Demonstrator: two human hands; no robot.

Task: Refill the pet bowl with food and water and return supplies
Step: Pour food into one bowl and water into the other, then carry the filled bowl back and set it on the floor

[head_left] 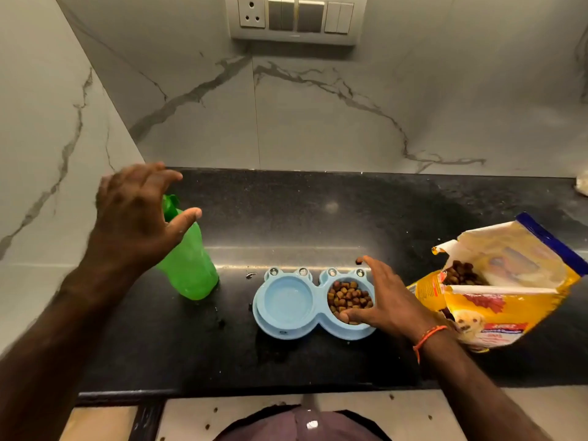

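A light blue double pet bowl [315, 316] sits on the black counter [318, 211]. Its left cup [286, 297] holds clear water; its right cup holds brown kibble [348, 296]. My right hand [385, 300] rests spread on the right cup's rim, thumb over the kibble. A green water bottle [191, 265] stands at the left of the bowl. My left hand [136, 211] hovers open over the bottle's top, fingers spread, not gripping it. An open yellow pet food bag [496, 288] lies at the right, kibble showing in its mouth.
One loose kibble piece [359, 260] lies on the counter behind the bowl. Marble walls close the counter at the back and left. A switch panel [296, 19] is on the back wall. Several kibble pieces dot the floor by the counter's front edge.
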